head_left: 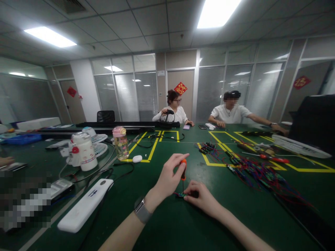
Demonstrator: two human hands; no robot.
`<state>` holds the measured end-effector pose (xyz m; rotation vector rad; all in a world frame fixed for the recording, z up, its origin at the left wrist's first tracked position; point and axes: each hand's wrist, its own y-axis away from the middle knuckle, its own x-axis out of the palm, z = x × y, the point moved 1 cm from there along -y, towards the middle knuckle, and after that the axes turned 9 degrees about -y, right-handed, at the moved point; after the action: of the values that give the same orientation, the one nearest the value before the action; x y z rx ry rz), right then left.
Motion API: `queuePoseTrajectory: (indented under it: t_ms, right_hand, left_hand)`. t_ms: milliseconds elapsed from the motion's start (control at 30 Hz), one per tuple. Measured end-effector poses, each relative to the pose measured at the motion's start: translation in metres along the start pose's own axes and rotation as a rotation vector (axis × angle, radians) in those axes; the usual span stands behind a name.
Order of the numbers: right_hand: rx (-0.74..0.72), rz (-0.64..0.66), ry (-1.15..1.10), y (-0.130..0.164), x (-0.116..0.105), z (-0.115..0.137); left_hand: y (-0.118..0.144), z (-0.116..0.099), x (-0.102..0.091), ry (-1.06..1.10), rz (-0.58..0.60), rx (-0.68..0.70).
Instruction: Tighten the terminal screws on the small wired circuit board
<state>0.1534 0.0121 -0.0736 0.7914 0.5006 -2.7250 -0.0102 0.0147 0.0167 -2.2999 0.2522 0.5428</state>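
Note:
My left hand [171,172], with a watch at its wrist, is closed around the orange and black handle of a screwdriver [183,171]. The screwdriver stands nearly upright, its thin shaft pointing down at a small green circuit board [180,195] on the green table. Whether the tip touches the board I cannot tell. My right hand [197,193] pinches the board's right side between thumb and fingers. A bit of red wire shows at the board's left end.
Many wired circuit boards [258,170] lie heaped on the right, with a red-handled screwdriver [274,159] behind them. A white elongated device [85,205], a white bottle [84,153] and a pink-lidded bottle [120,143] stand or lie left. Two people sit across the table [146,223].

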Motion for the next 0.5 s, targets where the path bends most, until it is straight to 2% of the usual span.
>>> queuePoseTrajectory:
  t_ms: [100,267,333,433,500]
  right_hand:
    - [0.006,-0.005,0.003,-0.0002,0.0005,0.0002]
    - [0.009,-0.013,-0.009,-0.0013,0.0016,0.0003]
    - [0.010,-0.015,-0.006,-0.0018,0.0017,-0.0004]
    - [0.008,-0.018,0.005,-0.0021,0.0021,-0.0020]
    - [0.008,-0.012,0.003,-0.0021,0.0025,-0.0027]
  left_hand:
    - [0.0002,0.0008,0.0018,0.123,0.028,-0.040]
    - [0.0021,0.0006,0.0036,-0.082,-0.135,-0.014]
    - [0.0024,0.0003,0.0031,-0.105,-0.110,0.018]
    - [0.0016,0.0030,0.0019,0.030,-0.026,0.014]
    - [0.0006,0.0064,0.0011,0.087,-0.039,-0.026]
